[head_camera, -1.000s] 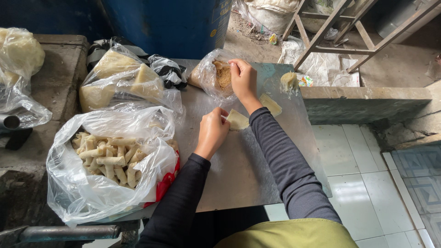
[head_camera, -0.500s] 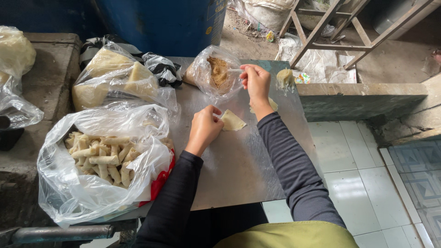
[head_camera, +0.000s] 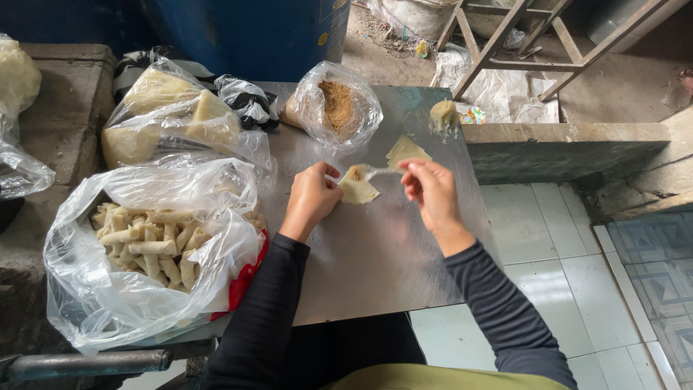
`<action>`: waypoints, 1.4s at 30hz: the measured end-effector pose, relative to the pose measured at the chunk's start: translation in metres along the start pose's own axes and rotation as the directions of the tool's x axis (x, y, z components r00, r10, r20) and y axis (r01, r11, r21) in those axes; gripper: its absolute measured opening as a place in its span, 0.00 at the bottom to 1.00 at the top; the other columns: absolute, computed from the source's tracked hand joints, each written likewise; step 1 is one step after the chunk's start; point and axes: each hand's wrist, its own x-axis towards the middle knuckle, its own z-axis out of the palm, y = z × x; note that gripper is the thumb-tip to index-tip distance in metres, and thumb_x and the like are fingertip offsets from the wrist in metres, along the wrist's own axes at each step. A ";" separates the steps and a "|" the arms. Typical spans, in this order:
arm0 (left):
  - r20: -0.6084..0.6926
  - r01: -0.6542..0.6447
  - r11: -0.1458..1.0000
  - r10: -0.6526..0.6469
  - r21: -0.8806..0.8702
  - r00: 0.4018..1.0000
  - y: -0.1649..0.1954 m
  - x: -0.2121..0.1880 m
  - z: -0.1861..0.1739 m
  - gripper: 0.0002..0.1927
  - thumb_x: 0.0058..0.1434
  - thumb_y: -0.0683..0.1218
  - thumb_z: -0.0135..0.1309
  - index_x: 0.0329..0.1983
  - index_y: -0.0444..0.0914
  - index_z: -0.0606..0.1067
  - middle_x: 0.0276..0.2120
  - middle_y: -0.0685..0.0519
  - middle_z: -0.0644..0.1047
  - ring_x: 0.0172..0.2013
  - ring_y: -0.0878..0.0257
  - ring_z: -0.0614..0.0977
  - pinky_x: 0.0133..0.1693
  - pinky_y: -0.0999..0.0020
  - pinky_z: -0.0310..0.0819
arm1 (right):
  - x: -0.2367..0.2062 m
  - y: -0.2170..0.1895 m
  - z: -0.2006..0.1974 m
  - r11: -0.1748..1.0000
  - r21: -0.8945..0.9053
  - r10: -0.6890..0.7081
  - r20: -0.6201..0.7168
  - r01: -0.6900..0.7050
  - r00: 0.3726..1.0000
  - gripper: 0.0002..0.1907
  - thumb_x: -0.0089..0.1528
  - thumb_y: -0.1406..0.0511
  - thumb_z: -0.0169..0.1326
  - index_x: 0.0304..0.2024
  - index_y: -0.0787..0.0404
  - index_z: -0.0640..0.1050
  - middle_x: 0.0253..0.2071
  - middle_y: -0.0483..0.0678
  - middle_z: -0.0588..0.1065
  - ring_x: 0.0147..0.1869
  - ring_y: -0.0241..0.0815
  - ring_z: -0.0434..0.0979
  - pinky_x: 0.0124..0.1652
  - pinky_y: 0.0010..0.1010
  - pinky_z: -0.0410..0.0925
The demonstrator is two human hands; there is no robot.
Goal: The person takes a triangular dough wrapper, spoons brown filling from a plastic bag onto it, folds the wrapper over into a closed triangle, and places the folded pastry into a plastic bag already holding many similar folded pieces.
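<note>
Pinched in the right hand (head_camera: 433,189), a small spoon (head_camera: 375,172) tips brown filling onto a pale wrapper (head_camera: 359,189) lying on the metal table (head_camera: 375,253); left hand (head_camera: 312,196) fingers press the wrapper's edge.

Left hand (head_camera: 312,196) and right hand (head_camera: 431,189) pinched, facing

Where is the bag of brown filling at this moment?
In the head view, the bag of brown filling lies open at the far middle of the metal table, beyond the left hand and right of the bag of pale wrappers.
</note>
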 end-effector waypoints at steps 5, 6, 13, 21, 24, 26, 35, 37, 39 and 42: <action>0.033 0.037 0.999 -0.037 0.006 0.999 0.000 -0.001 -0.002 0.19 0.47 0.41 0.59 0.44 0.34 0.79 0.29 0.47 0.83 0.32 0.56 0.86 0.38 0.63 0.79 | -0.031 0.009 0.011 0.959 -0.232 -0.166 0.015 0.165 0.986 0.11 0.70 0.69 0.49 0.46 0.66 0.82 0.31 0.44 0.77 0.31 0.28 0.72 0.31 0.21 0.66; 0.030 0.027 1.000 -0.028 0.007 0.999 0.000 -0.001 -0.001 0.19 0.47 0.41 0.59 0.44 0.34 0.79 0.29 0.48 0.83 0.32 0.56 0.86 0.38 0.63 0.79 | -0.037 0.009 0.015 0.925 -0.308 -0.224 0.032 0.222 0.974 0.10 0.71 0.69 0.49 0.47 0.65 0.82 0.32 0.44 0.77 0.32 0.28 0.72 0.33 0.21 0.67; 0.021 -0.006 1.000 0.005 0.015 1.000 -0.001 0.000 0.001 0.17 0.49 0.42 0.60 0.43 0.35 0.79 0.29 0.48 0.83 0.33 0.56 0.86 0.39 0.63 0.79 | -0.068 -0.014 0.038 0.255 -0.622 -0.579 0.515 0.740 0.632 0.11 0.65 0.74 0.57 0.50 0.64 0.79 0.38 0.50 0.77 0.38 0.46 0.77 0.39 0.32 0.71; -0.023 -0.023 0.999 0.024 0.035 0.999 -0.001 0.002 0.006 0.14 0.54 0.42 0.53 0.43 0.34 0.80 0.33 0.44 0.83 0.37 0.50 0.86 0.42 0.60 0.78 | -0.079 -0.023 0.024 0.026 -0.575 -0.465 0.717 0.818 0.519 0.22 0.57 0.76 0.57 0.55 0.64 0.77 0.42 0.50 0.76 0.42 0.49 0.78 0.43 0.37 0.73; -0.036 -0.027 1.000 0.026 -0.004 0.999 0.001 0.001 0.007 0.14 0.55 0.42 0.51 0.43 0.34 0.80 0.33 0.43 0.83 0.37 0.49 0.86 0.43 0.59 0.78 | -0.084 -0.027 0.019 0.052 -0.616 -0.511 0.660 0.786 0.551 0.19 0.59 0.76 0.57 0.54 0.64 0.78 0.41 0.50 0.77 0.42 0.49 0.78 0.42 0.36 0.73; -0.030 -0.026 1.000 0.026 0.003 0.999 0.001 -0.001 0.009 0.14 0.55 0.41 0.52 0.42 0.34 0.80 0.33 0.43 0.83 0.38 0.49 0.85 0.44 0.58 0.77 | -0.083 -0.029 0.020 0.125 -0.652 -0.578 0.565 0.748 0.589 0.15 0.63 0.76 0.55 0.53 0.64 0.78 0.40 0.51 0.77 0.41 0.47 0.79 0.41 0.34 0.72; -0.068 -0.134 0.991 0.132 -0.023 0.989 0.000 -0.002 0.013 0.13 0.53 0.40 0.54 0.41 0.35 0.80 0.32 0.44 0.83 0.37 0.49 0.86 0.42 0.59 0.78 | 0.030 -0.040 0.090 0.365 -0.606 -0.637 0.390 0.706 0.665 0.13 0.69 0.70 0.55 0.57 0.63 0.78 0.42 0.52 0.76 0.37 0.41 0.77 0.38 0.30 0.70; -0.076 -0.140 0.990 0.138 -0.031 0.988 -0.001 -0.003 0.013 0.12 0.52 0.40 0.55 0.41 0.35 0.80 0.31 0.45 0.83 0.36 0.51 0.86 0.41 0.60 0.79 | 0.041 -0.037 0.102 0.388 -0.608 -0.570 0.432 0.693 0.699 0.19 0.66 0.67 0.57 0.60 0.64 0.75 0.45 0.53 0.75 0.37 0.42 0.76 0.38 0.31 0.71; -0.066 -0.130 0.991 0.127 -0.042 0.990 0.000 -0.003 0.014 0.12 0.51 0.40 0.57 0.40 0.35 0.79 0.30 0.47 0.83 0.35 0.53 0.87 0.40 0.61 0.79 | 0.039 -0.030 0.105 0.418 -0.639 -0.579 0.360 0.645 0.732 0.23 0.64 0.65 0.59 0.60 0.65 0.74 0.44 0.53 0.74 0.37 0.43 0.75 0.37 0.32 0.71; -0.075 -0.176 0.984 0.177 0.020 0.981 0.001 -0.005 0.017 0.11 0.50 0.40 0.59 0.38 0.36 0.79 0.30 0.47 0.83 0.34 0.52 0.86 0.39 0.60 0.78 | 0.020 -0.023 0.082 0.452 -0.730 -0.498 0.269 0.512 0.824 0.10 0.66 0.64 0.59 0.47 0.61 0.78 0.41 0.50 0.75 0.40 0.43 0.79 0.38 0.33 0.72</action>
